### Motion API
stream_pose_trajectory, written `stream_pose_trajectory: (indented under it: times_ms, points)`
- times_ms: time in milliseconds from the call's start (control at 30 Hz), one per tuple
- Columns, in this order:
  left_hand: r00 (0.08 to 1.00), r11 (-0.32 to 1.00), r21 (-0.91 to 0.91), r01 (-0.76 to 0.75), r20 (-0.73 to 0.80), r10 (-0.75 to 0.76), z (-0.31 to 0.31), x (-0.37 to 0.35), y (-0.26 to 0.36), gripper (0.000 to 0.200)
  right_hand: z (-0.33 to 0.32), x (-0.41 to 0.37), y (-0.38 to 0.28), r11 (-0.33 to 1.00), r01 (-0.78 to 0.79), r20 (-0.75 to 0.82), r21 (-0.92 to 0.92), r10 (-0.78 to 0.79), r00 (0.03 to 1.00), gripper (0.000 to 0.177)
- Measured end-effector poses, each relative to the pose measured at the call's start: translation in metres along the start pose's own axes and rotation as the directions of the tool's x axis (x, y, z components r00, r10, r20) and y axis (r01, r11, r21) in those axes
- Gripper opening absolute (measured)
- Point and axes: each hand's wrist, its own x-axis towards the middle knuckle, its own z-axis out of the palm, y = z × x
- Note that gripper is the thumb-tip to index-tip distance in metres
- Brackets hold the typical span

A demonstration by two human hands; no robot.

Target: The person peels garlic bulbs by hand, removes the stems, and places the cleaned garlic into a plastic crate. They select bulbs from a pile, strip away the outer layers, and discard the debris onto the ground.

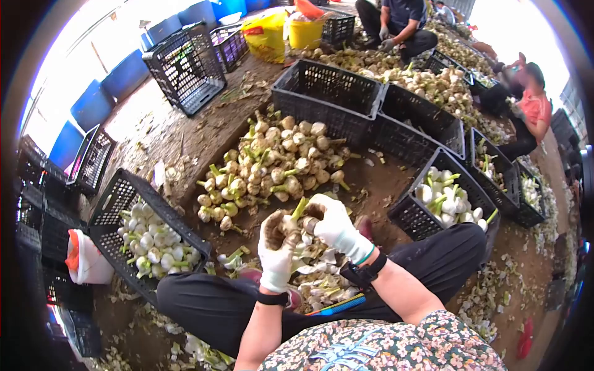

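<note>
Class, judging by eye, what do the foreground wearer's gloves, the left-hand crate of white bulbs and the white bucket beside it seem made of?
Gloves: probably knitted fabric, matt white with brown soiling; they follow the hands closely.
Crate: likely moulded plastic, black; its walls carry regular rows of openings.
White bucket: probably plastic, smooth-looking; painted metal isn't ruled out.

Place: a garlic-handling work area, resembling a packing yard or shed
Ground: bare brown floor (pixel 197 133), strewn with peelings (pixel 489 297)
Crop: a heap of garlic (pixel 278 162) at center; white bulbs (pixel 158 244) crated left and right
Crates: black plastic crates (pixel 322 113) all around
Far left: blue containers (pixel 93 106)
Workers: people (pixel 405 21) seated low, far right
</note>
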Motion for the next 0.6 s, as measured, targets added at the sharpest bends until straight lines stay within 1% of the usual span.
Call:
stream_pose_trajectory:
  times_ms: [33,67,100,167,200,267,300,333,367,400,433,500,533,567,600]
  points:
    - [0.999,0.992,-0.122,0.032,-0.031,-0.036,0.002,-0.001,0.002,0.053,0.002,0.0,0.0,1.0,0.011,-0.012,0.005,-0.011,1.0,0.02]
    - [1.0,0.996,-0.091,0.005,-0.006,-0.005,0.001,-0.004,0.006,0.052,0.002,0.0,0.0,0.989,0.062,0.015,-0.134,-0.06,0.998,0.018]
    - [0.997,0.991,-0.109,0.072,-0.02,-0.074,0.0,-0.002,0.006,0.05,0.003,0.0,-0.001,0.999,-0.003,-0.033,-0.043,0.002,0.999,0.017]
    - [0.982,0.954,-0.231,0.19,0.021,-0.19,0.003,0.0,0.013,0.047,0.004,0.002,0.008,0.999,0.032,-0.037,0.018,-0.032,0.999,0.018]
    - [0.981,0.955,-0.229,0.19,0.019,-0.191,0.001,0.0,0.012,0.047,0.003,0.0,0.012,0.999,0.031,-0.035,0.019,-0.031,0.999,0.018]
    - [0.963,0.877,-0.4,0.266,0.14,-0.228,-0.002,0.001,0.01,0.046,0.001,-0.005,0.0,0.994,0.106,-0.043,-0.037,-0.108,0.993,0.021]
    - [0.963,0.877,-0.4,0.267,0.139,-0.229,-0.001,0.001,0.009,0.046,-0.002,-0.006,-0.006,0.994,0.106,-0.044,-0.036,-0.107,0.993,0.021]
    - [0.958,0.869,-0.404,0.287,0.135,-0.253,0.002,0.002,0.009,0.046,-0.005,-0.007,-0.011,0.995,-0.052,0.032,0.084,0.05,0.998,0.022]
    - [0.952,0.86,-0.407,0.306,0.132,-0.276,0.004,0.002,0.01,0.046,-0.007,-0.006,-0.013,0.958,-0.216,0.124,0.19,0.194,0.973,0.023]
    - [0.947,0.86,-0.395,0.322,0.121,-0.299,0.004,0.004,0.012,0.049,-0.002,-0.006,0.0,0.965,-0.077,0.107,0.252,0.051,0.993,0.026]
    - [0.946,0.859,-0.396,0.324,0.123,-0.301,0.006,0.002,0.012,0.049,0.0,-0.008,0.0,0.965,-0.078,0.105,0.251,0.053,0.993,0.026]
    - [0.974,0.966,-0.131,0.222,0.074,-0.213,0.012,-0.002,0.011,0.053,0.002,-0.01,-0.001,0.996,-0.022,0.033,0.083,0.019,0.999,0.024]
    - [0.97,0.951,-0.195,0.24,0.081,-0.228,0.01,-0.002,0.011,0.057,0.001,-0.008,0.002,0.993,-0.019,0.032,0.114,0.015,0.999,0.018]
    - [0.97,0.951,-0.194,0.239,0.081,-0.227,0.008,-0.001,0.011,0.057,-0.001,-0.007,0.004,0.993,-0.017,0.032,0.116,0.014,0.999,0.018]
    - [0.959,0.938,-0.202,0.281,0.089,-0.268,0.006,-0.001,0.011,0.056,-0.004,-0.006,0.007,0.97,-0.126,0.08,0.21,0.111,0.991,0.016]
